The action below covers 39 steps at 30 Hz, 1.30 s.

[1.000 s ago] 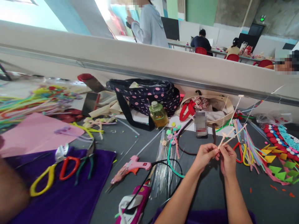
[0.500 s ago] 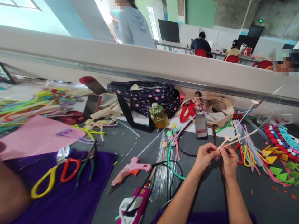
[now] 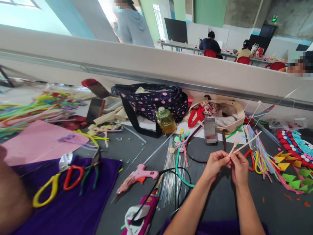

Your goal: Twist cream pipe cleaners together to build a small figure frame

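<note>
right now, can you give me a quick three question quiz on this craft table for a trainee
1. True or false: both hands pinch the same cream pipe-cleaner stems.
2. Which lies nearest the left hand? A) pink glue gun B) yellow-handled scissors C) pink sheet
3. What stands in front of the polka-dot bag?

Key: 1 true, with the right hand meeting the left. 2 A. 3 a small bottle of yellow liquid.

Fuzzy stuff on a matt bench

Pipe cleaner (image 3: 245,144) looks fuzzy, purple cloth (image 3: 73,202) soft, glue gun (image 3: 137,176) glossy plastic, bench (image 3: 220,199) matt grey.
</note>
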{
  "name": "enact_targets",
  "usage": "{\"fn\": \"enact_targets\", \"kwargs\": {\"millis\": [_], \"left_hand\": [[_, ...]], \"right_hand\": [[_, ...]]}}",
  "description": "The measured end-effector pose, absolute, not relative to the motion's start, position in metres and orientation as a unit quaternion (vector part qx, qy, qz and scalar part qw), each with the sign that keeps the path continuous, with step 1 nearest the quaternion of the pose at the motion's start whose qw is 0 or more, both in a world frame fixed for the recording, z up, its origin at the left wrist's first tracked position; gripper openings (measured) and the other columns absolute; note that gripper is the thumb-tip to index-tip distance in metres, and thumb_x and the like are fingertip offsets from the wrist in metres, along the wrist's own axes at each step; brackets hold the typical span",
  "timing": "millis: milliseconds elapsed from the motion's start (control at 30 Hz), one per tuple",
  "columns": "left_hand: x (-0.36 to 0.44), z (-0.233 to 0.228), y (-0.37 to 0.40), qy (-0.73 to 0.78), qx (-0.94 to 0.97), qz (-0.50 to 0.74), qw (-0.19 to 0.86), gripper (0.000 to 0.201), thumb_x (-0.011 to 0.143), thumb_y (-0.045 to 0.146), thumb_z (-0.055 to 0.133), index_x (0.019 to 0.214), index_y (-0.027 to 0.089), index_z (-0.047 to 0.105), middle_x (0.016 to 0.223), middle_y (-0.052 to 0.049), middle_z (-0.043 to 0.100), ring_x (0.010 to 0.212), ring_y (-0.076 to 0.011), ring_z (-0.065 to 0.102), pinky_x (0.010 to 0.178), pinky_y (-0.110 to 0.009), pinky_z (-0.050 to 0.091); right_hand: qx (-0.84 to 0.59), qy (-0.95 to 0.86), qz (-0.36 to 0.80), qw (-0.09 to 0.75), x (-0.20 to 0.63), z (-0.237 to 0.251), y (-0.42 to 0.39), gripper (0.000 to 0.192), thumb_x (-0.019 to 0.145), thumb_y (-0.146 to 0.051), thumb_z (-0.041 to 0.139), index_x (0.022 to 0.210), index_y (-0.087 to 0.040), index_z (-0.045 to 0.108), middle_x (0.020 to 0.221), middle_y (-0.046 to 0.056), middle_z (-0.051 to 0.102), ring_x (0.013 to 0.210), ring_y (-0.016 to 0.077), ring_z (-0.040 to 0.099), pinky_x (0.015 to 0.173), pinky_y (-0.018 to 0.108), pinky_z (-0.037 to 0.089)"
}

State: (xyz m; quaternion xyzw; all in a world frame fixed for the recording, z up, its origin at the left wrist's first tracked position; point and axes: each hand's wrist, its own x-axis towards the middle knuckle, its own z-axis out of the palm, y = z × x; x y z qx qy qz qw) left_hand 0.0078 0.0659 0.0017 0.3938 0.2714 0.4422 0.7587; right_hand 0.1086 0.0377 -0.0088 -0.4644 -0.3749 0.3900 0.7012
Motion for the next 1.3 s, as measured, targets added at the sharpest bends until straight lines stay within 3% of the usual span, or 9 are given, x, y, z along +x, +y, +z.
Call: {"fn": "enact_targets", "kwargs": {"millis": [133, 267, 600, 733, 933, 1133, 1300], "left_hand": [[0.01, -0.002, 0.067, 0.273, 0.398, 0.429, 0.763, 0.034, 0.065, 0.04, 0.076, 0.069, 0.01, 0.061, 0.059, -0.002, 0.061, 0.051, -0.01, 0.057, 0.055, -0.021, 0.042], [0.011, -0.006, 0.068, 0.287, 0.395, 0.451, 0.747, 0.036, 0.057, 0.034, 0.082, 0.072, 0.011, 0.059, 0.064, 0.0, 0.061, 0.053, -0.0096, 0.057, 0.055, -0.022, 0.044], [0.009, -0.004, 0.068, 0.318, 0.423, 0.465, 0.71, 0.031, 0.063, 0.036, 0.078, 0.066, 0.01, 0.06, 0.057, 0.0, 0.059, 0.049, -0.0098, 0.056, 0.05, -0.02, 0.037], [0.009, -0.005, 0.068, 0.304, 0.416, 0.453, 0.727, 0.032, 0.064, 0.037, 0.077, 0.066, 0.01, 0.06, 0.053, -0.001, 0.058, 0.048, -0.0099, 0.056, 0.048, -0.019, 0.034], [0.007, -0.008, 0.068, 0.267, 0.388, 0.407, 0.782, 0.035, 0.064, 0.04, 0.077, 0.068, 0.011, 0.058, 0.056, -0.002, 0.06, 0.048, -0.0116, 0.057, 0.051, -0.022, 0.039], [0.012, -0.011, 0.068, 0.276, 0.388, 0.43, 0.767, 0.037, 0.059, 0.037, 0.081, 0.074, 0.011, 0.058, 0.064, -0.001, 0.061, 0.054, -0.0098, 0.057, 0.055, -0.021, 0.041], [0.012, -0.009, 0.068, 0.299, 0.414, 0.466, 0.723, 0.035, 0.057, 0.034, 0.082, 0.068, 0.012, 0.057, 0.06, 0.001, 0.058, 0.052, -0.0094, 0.055, 0.053, -0.021, 0.041]], "right_hand": [[-0.499, -0.401, 0.321, 0.698, 0.11, -0.011, 0.037, 0.019, 0.079, -0.03, 0.064, 0.066, -0.018, 0.057, 0.063, -0.004, 0.05, 0.057, 0.0109, 0.046, 0.054, 0.023, 0.037], [-0.522, -0.434, 0.256, 0.688, 0.112, -0.011, 0.037, 0.018, 0.08, -0.03, 0.062, 0.067, -0.018, 0.058, 0.069, -0.002, 0.054, 0.066, 0.0137, 0.051, 0.064, 0.027, 0.041], [-0.522, -0.437, 0.259, 0.686, 0.112, -0.011, 0.038, 0.016, 0.079, -0.03, 0.064, 0.069, -0.017, 0.061, 0.074, 0.001, 0.058, 0.073, 0.0159, 0.054, 0.07, 0.029, 0.042], [-0.505, -0.408, 0.303, 0.697, 0.11, -0.012, 0.039, 0.017, 0.077, -0.03, 0.065, 0.068, -0.017, 0.061, 0.07, -0.001, 0.056, 0.067, 0.0135, 0.051, 0.064, 0.026, 0.041], [-0.503, -0.383, 0.362, 0.685, 0.108, -0.015, 0.038, 0.02, 0.078, -0.035, 0.063, 0.07, -0.017, 0.057, 0.062, -0.003, 0.05, 0.052, 0.0099, 0.044, 0.047, 0.022, 0.036], [-0.544, -0.428, 0.244, 0.679, 0.113, -0.016, 0.036, 0.019, 0.079, -0.034, 0.063, 0.071, -0.018, 0.057, 0.072, 0.0, 0.055, 0.066, 0.014, 0.052, 0.058, 0.025, 0.042], [-0.548, -0.439, 0.233, 0.672, 0.113, -0.014, 0.036, 0.018, 0.079, -0.033, 0.062, 0.071, -0.018, 0.058, 0.071, 0.0, 0.055, 0.067, 0.0149, 0.052, 0.062, 0.027, 0.042]]}}
